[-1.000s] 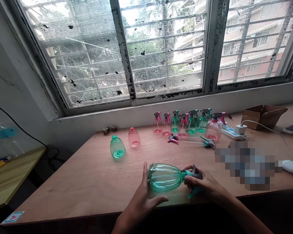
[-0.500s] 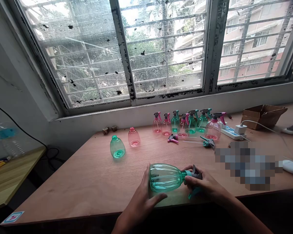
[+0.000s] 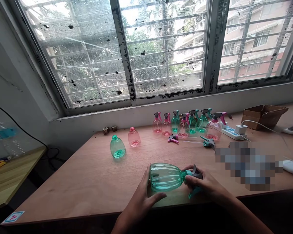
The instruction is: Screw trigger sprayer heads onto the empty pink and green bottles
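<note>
A clear green spray bottle (image 3: 167, 177) lies on its side near the front edge of the wooden table (image 3: 88, 182). My left hand (image 3: 143, 200) cups its wide base, thumb under the body and fingers behind it. My right hand (image 3: 205, 187) is closed around the grey and teal trigger head (image 3: 195, 174) at the bottle's neck. A loose teal trigger head with its tube (image 3: 207, 142) and a loose pink one (image 3: 173, 138) lie further back.
Several finished pink and green spray bottles (image 3: 188, 125) stand in a row under the window. A headless green bottle (image 3: 117, 147) and a pink one (image 3: 134, 137) stand at centre left. A power strip (image 3: 230, 132), a cardboard box (image 3: 263, 114) and a blurred patch are on the right.
My left hand has shifted slightly up along the bottle's base, and the bottle has turned a little. The right hand stays on the trigger head.
</note>
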Available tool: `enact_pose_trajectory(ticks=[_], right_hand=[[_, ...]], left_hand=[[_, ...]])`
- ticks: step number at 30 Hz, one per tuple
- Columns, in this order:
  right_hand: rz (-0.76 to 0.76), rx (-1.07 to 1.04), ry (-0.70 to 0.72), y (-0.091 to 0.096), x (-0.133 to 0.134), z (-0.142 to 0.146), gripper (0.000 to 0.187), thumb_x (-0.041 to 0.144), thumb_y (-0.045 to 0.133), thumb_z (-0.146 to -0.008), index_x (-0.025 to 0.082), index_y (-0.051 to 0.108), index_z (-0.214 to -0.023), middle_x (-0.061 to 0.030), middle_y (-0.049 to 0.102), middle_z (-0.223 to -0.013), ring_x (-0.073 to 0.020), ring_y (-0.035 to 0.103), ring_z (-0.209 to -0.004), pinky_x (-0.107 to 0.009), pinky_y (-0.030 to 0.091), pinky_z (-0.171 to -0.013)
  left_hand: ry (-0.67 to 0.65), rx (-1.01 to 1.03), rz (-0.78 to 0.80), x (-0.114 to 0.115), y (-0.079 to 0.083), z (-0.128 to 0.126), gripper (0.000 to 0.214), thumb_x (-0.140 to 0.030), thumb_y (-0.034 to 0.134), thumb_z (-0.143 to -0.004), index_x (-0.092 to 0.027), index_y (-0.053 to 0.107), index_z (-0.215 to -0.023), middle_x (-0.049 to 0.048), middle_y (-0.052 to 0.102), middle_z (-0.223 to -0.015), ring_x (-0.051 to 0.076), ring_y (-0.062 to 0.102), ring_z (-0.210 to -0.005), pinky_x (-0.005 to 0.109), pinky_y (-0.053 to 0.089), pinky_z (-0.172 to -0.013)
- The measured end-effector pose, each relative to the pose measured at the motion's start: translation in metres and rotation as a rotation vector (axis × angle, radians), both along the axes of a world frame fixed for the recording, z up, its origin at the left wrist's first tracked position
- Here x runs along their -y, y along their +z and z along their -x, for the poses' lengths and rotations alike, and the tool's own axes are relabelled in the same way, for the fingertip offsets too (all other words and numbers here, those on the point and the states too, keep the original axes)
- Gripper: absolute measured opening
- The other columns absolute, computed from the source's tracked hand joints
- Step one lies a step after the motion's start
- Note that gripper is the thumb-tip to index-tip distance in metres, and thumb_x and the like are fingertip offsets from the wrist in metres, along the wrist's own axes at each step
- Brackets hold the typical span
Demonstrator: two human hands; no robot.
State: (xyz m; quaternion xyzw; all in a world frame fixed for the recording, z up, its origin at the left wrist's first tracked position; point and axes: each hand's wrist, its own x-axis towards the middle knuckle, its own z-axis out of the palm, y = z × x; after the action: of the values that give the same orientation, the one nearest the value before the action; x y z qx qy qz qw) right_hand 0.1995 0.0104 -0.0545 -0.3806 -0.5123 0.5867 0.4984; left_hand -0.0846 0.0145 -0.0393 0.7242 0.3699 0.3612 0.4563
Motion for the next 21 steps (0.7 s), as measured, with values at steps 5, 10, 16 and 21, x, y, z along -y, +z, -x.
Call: enact_pose_trajectory(ticks=[5, 10, 16, 21], right_hand=[[0.002, -0.005, -0.005, -0.001, 0.001, 0.000, 0.052, 0.053, 0.088, -0.078, 0.017, 0.064, -0.107, 0.0019, 0.070, -0.067, -0.0167, 0.065, -0.061, -0.027, 0.052, -0.057], [-0.003, 0.001, -0.007, -0.001, 0.001, 0.000, 0.053, 0.054, 0.089, -0.076, 0.018, 0.064, -0.106, 0.0018, 0.070, -0.065, -0.0177, 0.064, -0.060, -0.028, 0.052, -0.056], [-0.006, 0.005, -0.016, 0.000, 0.001, 0.000, 0.054, 0.055, 0.089, -0.075, 0.019, 0.064, -0.105, 0.0026, 0.068, -0.066, -0.0183, 0.064, -0.060, -0.029, 0.053, -0.056], [-0.005, 0.014, -0.012, 0.000, 0.001, 0.000, 0.054, 0.056, 0.088, -0.075, 0.019, 0.064, -0.105, 0.0020, 0.069, -0.065, -0.0180, 0.064, -0.059, -0.030, 0.052, -0.057]], left_hand=[[-0.037, -0.002, -0.030, 0.002, 0.000, -0.002, 0.107, -0.025, 0.070, -0.095, -0.032, -0.008, -0.167, 0.0109, 0.042, -0.166, 0.029, 0.047, -0.149, 0.051, 0.029, -0.127], [-0.006, -0.045, -0.044, 0.001, 0.000, 0.000, 0.118, -0.029, 0.083, -0.085, -0.028, 0.000, -0.168, 0.0126, 0.028, -0.173, 0.036, 0.029, -0.158, 0.053, 0.020, -0.130], [0.003, -0.024, -0.057, -0.005, -0.009, 0.002, 0.108, -0.029, 0.083, -0.085, -0.028, 0.013, -0.168, 0.0141, 0.031, -0.171, 0.039, 0.031, -0.156, 0.057, 0.026, -0.128], [0.028, -0.019, -0.071, -0.007, -0.014, 0.002, 0.108, -0.024, 0.082, -0.085, -0.031, 0.012, -0.167, 0.0122, 0.022, -0.174, 0.036, 0.028, -0.158, 0.055, 0.027, -0.128]])
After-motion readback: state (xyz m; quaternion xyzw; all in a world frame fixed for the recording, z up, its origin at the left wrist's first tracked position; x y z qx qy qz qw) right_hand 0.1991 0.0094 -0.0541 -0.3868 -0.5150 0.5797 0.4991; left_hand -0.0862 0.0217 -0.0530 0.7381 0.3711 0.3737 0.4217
